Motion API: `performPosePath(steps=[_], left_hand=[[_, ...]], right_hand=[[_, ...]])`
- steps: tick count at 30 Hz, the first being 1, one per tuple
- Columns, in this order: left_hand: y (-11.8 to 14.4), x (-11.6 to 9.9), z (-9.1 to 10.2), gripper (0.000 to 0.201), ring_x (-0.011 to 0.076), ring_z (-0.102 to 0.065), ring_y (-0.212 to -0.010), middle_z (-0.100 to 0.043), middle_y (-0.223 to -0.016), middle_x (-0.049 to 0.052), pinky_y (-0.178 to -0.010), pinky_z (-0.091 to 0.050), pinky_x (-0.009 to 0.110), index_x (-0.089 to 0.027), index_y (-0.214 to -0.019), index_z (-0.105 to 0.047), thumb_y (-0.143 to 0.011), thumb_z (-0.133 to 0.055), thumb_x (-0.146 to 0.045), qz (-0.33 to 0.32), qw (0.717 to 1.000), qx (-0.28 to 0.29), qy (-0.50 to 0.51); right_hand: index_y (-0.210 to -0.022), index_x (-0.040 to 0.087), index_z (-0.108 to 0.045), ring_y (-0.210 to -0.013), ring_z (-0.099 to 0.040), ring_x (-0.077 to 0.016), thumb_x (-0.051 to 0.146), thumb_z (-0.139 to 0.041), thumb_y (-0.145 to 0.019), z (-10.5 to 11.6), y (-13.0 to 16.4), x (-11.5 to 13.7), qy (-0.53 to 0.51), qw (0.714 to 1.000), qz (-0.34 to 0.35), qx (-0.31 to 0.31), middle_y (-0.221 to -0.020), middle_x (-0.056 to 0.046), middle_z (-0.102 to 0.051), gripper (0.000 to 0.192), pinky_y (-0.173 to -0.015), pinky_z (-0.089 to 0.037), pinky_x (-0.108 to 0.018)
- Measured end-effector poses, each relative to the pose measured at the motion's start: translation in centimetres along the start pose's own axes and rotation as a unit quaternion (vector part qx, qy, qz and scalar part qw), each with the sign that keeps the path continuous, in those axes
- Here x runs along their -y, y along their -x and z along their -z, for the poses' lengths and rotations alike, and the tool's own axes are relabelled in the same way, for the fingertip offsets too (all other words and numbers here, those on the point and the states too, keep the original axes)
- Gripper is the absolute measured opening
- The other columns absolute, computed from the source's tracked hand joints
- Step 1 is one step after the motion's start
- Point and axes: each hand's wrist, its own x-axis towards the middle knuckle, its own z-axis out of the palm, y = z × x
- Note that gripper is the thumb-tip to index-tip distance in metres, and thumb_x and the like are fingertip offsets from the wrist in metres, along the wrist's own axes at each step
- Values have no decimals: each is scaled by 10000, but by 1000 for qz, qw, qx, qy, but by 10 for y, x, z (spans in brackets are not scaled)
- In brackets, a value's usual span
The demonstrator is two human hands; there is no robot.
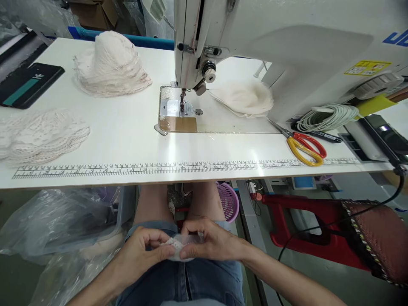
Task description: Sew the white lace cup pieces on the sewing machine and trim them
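Over my lap, below the table edge, both hands pinch one small white lace piece (177, 245). My left hand (140, 250) grips its left side with thumb and fingers. My right hand (210, 242) holds its right side, fingers curled over it. The piece is mostly hidden by my fingers. Above stands a white sewing machine (255, 42) on the white table (127, 136), its needle and presser foot (182, 104) well away from my hands.
Stacks of white lace pieces lie at the table's left (41, 136), back left (110, 66) and behind the needle (245, 100). Red-and-yellow scissors (304, 146), a coiled cord (328, 117) and a dark phone (28, 85) rest on the table. A pink basket (228, 199) and plastic bags (63, 221) sit beneath.
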Motion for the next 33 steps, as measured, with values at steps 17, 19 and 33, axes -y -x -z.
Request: performPosePath(steps=[17,19,33], left_hand=[[-6,6,-9,347,165,-575,-696,-691,-728,37,-621,-395,216,-138,-766,-712,-721,-665,-478,2,999,-45,29],[-6,5,-9,337,159,-573,-675,-692,-711,34,-609,-391,214,-139,-747,-718,-715,-676,-472,-1,999,-36,35],[-9,-1,-7,352,142,-528,-630,-655,-660,37,-590,-372,215,-120,-735,-717,-696,-693,-468,14,999,-9,35]], right_hand=[[-777,125,-559,-593,-373,-79,478,-610,-795,-3,-2,-11,-38,999,8,-21,-637,33,-441,357,-523,-302,-184],[-766,126,-555,-597,-382,-81,494,-618,-781,-2,-2,-11,-51,999,3,-12,-638,31,-446,374,-520,-305,-183],[-820,113,-590,-594,-408,-76,469,-569,-829,6,1,-7,-4,1000,22,21,-657,17,-482,357,-504,-312,-169]])
